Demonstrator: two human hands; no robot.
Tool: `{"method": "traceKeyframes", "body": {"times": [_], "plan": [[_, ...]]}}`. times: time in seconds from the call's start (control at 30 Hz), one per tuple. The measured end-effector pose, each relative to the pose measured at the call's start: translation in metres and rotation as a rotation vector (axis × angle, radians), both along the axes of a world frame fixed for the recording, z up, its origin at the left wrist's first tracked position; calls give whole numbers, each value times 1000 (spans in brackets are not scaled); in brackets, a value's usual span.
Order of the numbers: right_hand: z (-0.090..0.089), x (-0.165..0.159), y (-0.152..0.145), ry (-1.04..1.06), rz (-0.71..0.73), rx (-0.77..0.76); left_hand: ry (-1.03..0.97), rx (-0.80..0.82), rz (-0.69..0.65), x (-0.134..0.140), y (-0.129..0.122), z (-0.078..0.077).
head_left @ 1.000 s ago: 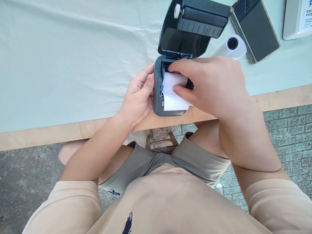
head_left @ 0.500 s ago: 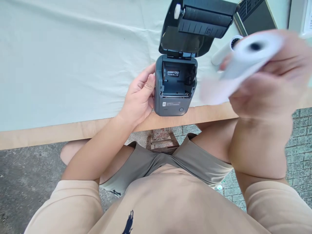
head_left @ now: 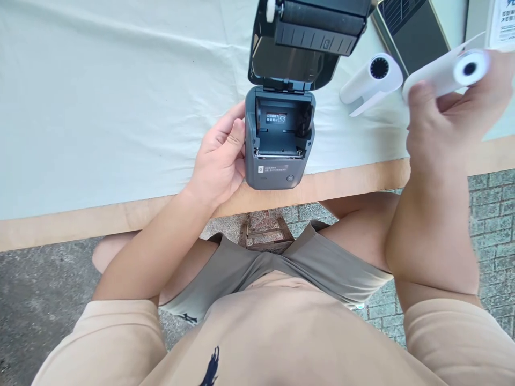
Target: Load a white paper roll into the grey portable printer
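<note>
My left hand (head_left: pixel 223 155) grips the left side of a dark label printer (head_left: pixel 273 174) at the table's front edge. The printer's lid (head_left: pixel 295 59) is tipped back, showing a hollow bay with no roll in it. Off to the right, my right hand (head_left: pixel 454 112) is closed around a white paper roll (head_left: pixel 432 75), its round end with a dark core hole facing me. A loose flap of paper sticks up behind that roll. A second white roll (head_left: pixel 362 83), with a black ring in its end, lies between the printer and my right hand.
A dark flat device with a ridged or keyed part (head_left: pixel 418 37) lies at the back right. Beside it is a white box with printed characters (head_left: pixel 502 24). Pale cloth (head_left: pixel 120 107) covers the table up to its wooden edge (head_left: pixel 80 224).
My right hand has carried the paper roll to the right, away from the printer, and it now shows sharper. The left hand still holds the printer with its lid up.
</note>
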State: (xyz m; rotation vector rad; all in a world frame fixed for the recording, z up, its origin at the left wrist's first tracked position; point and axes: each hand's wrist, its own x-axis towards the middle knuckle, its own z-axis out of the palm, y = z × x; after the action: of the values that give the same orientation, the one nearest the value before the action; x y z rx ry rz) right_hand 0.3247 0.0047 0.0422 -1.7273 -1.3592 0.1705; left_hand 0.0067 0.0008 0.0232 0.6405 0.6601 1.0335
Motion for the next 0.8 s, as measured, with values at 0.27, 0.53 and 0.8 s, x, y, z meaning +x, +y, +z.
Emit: {"method": "traceKeyframes", "body": {"times": [0.27,0.53,0.8], "plan": [[-8,6,1,-304,-47,-165,32,9,-57,1,0,3],[11,-21,-7,-438,119,157,51,-9,-47,4,-1,8],[25,-74,11,-582,-104,-292,53,-9,-51,3,0,9]]}}
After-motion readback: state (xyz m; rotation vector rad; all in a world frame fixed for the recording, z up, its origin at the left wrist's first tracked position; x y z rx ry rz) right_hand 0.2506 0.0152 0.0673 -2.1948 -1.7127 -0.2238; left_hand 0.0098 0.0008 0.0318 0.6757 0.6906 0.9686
